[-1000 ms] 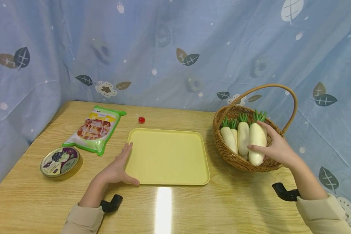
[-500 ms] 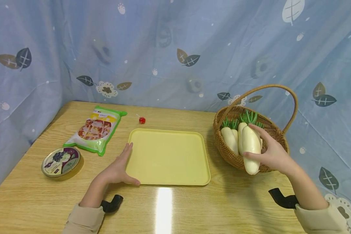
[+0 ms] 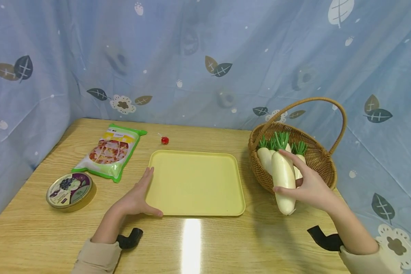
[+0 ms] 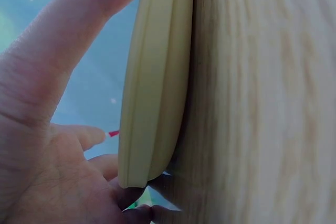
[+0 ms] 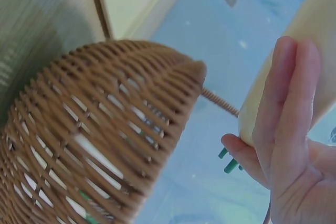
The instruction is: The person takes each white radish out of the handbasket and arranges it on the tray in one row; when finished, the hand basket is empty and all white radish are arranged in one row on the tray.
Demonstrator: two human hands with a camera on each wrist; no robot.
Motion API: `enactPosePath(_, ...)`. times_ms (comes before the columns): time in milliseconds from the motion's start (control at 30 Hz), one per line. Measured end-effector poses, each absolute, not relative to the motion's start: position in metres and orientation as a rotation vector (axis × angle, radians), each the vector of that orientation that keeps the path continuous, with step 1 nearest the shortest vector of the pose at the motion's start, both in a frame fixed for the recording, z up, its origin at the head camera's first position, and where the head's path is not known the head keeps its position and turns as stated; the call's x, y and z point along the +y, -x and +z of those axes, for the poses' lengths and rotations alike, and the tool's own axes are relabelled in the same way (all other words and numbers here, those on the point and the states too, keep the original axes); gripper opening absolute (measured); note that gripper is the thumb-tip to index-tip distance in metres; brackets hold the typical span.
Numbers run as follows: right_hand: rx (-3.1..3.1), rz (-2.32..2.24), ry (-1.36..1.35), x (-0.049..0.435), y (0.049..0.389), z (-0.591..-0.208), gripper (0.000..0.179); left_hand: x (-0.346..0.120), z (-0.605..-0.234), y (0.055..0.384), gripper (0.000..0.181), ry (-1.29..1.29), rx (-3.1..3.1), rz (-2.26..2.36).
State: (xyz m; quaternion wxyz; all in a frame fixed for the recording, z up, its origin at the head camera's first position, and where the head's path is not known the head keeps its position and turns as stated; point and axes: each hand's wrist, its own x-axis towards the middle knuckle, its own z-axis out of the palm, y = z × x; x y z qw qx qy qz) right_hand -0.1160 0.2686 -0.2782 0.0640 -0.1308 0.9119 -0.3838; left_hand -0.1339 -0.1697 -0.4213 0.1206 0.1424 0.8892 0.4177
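Note:
My right hand (image 3: 309, 188) grips a white radish (image 3: 282, 177) with green stalks, thumb on one side and fingers on the other. The radish tilts over the front left rim of the wicker basket (image 3: 257, 165), its lower end in front of it. More white radishes (image 3: 264, 156) lie inside the basket, partly hidden. In the right wrist view the fingers press along the held radish (image 5: 307, 22), apart from the basket wall (image 5: 100, 124). At the left edge of a yellow tray (image 3: 195, 182), my left hand (image 3: 135, 198) rests with spread fingers; the left wrist view shows the tray's side (image 4: 152, 87) against its thumb and fingers.
A green-edged food bag (image 3: 111, 150) lies at the back left, with a round tin (image 3: 69, 190) in front of it. Behind the tray is a small red lollipop (image 3: 164, 140). The basket's tall handle (image 3: 315, 99) arches over it. A blue patterned curtain (image 3: 178, 49) hangs behind the table.
My right hand has drawn the radish left and toward me, from inside the basket to over its front rim. My left hand has stayed at the tray.

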Motion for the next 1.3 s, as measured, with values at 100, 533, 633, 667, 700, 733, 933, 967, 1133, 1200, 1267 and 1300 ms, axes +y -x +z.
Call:
enactPosePath(100, 2.759, -1.156, 0.407, 0.264, 0.114, -0.279, 0.093, -0.170, -0.420, 0.133, 0.137, -0.416, 2.595, 1.227)
enactPosePath(533, 2.742, -1.199, 0.510, 0.249, 0.112, -0.285, 0.093, -0.170, -0.421, 0.134, 0.138, -0.410, 2.596, 1.207)
enactPosePath(633, 2.722, -1.218, 0.521, 0.246, 0.112, -0.286, 0.093, -0.170, -0.421, 0.134, 0.138, -0.411, 2.597, 1.210)
enactPosePath(667, 2.717, -1.221, 0.520, 0.244, 0.112, -0.286, 0.093, -0.171, -0.421, 0.134, 0.138, -0.410, 2.596, 1.213)
enactPosePath(700, 2.712, -1.221, 0.521, 0.243, 0.112, -0.286, 0.093, -0.171, -0.421, 0.134, 0.138, -0.409, 2.592, 1.217)
enactPosePath(733, 2.713, -1.221, 0.526, 0.242, 0.113, -0.287, 0.093, -0.171, -0.421, 0.134, 0.138, -0.411, 2.592, 1.218)
enactPosePath(933, 2.726, -1.188, 0.584, 0.235, 0.116, -0.290, 0.092, -0.172, -0.423, 0.135, 0.138, -0.430, 2.587, 1.230)
enactPosePath(967, 2.721, -1.186, 0.587, 0.234, 0.116, -0.291, 0.092, -0.172, -0.423, 0.135, 0.138, -0.431, 2.586, 1.233)
enactPosePath(1133, 2.686, -1.227, 0.612, 0.228, 0.118, -0.294, 0.091, -0.172, -0.424, 0.136, 0.138, -0.438, 2.587, 1.232)
enactPosePath(1200, 2.687, -1.239, 0.631, 0.226, 0.118, -0.295, 0.091, -0.172, -0.424, 0.136, 0.138, -0.437, 2.587, 1.231)
enactPosePath(1267, 2.700, -1.232, 0.645, 0.223, 0.119, -0.297, 0.090, -0.172, -0.424, 0.135, 0.138, -0.428, 2.588, 1.228)
enactPosePath(1300, 2.710, -1.227, 0.647, 0.222, 0.120, -0.298, 0.090, -0.172, -0.424, 0.135, 0.138, -0.427, 2.588, 1.227)
